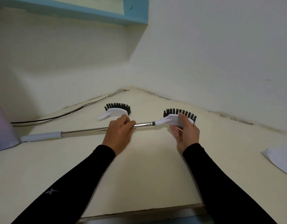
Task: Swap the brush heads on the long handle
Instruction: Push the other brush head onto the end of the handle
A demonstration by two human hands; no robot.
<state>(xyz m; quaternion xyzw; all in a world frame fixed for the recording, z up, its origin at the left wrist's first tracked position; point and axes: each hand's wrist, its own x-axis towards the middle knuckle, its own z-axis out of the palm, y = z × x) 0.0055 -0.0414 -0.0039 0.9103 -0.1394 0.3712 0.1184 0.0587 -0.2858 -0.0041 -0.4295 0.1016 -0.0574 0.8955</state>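
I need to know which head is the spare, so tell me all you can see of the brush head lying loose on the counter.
The loose brush head has a white, plastic-looking curved back, dark bristles fanned toward the wall, and a short white socket stub pointing left. It lies on the cream counter behind the handle, unattached. The left hand overlaps its near edge; contact can't be confirmed.

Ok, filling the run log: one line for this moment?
left hand: grips long handle | right hand: holds attached brush head | spare brush head: on counter
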